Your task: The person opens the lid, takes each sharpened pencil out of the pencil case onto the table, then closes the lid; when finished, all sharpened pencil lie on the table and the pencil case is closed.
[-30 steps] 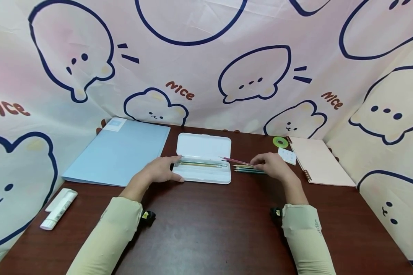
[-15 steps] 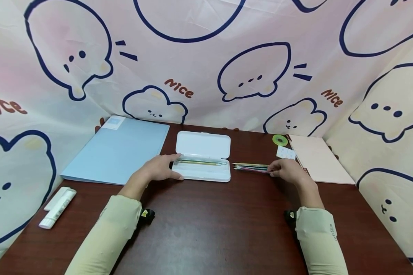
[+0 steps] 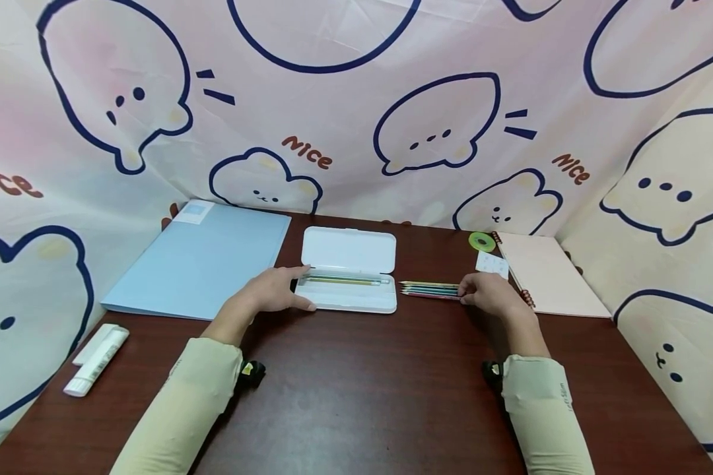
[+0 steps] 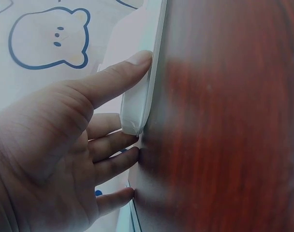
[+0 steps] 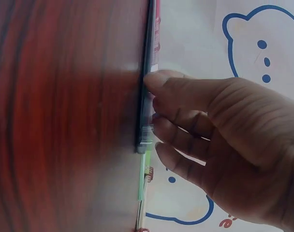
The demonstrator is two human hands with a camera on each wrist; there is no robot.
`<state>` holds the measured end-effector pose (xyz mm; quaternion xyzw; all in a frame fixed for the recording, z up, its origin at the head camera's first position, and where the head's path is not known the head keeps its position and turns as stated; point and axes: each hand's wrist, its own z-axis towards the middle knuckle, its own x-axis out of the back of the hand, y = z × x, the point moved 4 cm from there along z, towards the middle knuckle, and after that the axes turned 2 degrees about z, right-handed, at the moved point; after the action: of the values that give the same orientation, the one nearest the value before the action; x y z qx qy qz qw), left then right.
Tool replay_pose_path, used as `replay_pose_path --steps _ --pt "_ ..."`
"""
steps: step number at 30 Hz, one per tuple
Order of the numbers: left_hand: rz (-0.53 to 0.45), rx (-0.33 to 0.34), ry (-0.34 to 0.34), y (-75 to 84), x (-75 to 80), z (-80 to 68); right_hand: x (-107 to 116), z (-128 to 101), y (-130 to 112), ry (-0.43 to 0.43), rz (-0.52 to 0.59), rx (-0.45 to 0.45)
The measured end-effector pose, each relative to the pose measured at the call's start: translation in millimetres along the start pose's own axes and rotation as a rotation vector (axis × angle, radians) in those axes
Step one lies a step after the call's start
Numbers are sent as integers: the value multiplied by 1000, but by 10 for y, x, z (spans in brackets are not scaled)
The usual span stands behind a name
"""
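An open white pencil case (image 3: 349, 301) lies mid-table in the head view, its lid tilted back and a few pencils (image 3: 344, 280) along its rear compartment. My left hand (image 3: 271, 290) holds the case's left end, thumb at the front and index finger at the back; in the left wrist view the thumb (image 4: 123, 72) presses its side wall. To the right of the case, several coloured pencils (image 3: 429, 291) lie side by side with tips pointing left. My right hand (image 3: 492, 293) pinches them near their right ends; the right wrist view shows the thumb (image 5: 169, 81) against a dark pencil (image 5: 143, 111).
A blue folder (image 3: 214, 257) lies at the left, with a white tube (image 3: 98, 363) and another white object in front of it. A spiral notebook (image 3: 549, 274), a green tape roll (image 3: 482, 241) and a small white card (image 3: 492, 264) are at the right. A patterned cloth hangs behind the table.
A pink pencil that my right hand held slanted above the others now lies at the front of the bunch. That hand moved right, then slightly back left. My left hand stays on the case.
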<state>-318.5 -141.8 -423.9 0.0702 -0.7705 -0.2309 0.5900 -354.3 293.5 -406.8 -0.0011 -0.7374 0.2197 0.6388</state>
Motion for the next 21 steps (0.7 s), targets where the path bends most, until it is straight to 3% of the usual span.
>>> replay_pose_path --steps 8,15,21 --pt "2 -1 5 13 -2 -15 35 29 -153 52 -20 30" --pt "7 -5 11 23 36 -6 136 113 -713 103 80 119" --pt "-7 -4 2 15 11 -15 -91 354 -1174 23 80 144"
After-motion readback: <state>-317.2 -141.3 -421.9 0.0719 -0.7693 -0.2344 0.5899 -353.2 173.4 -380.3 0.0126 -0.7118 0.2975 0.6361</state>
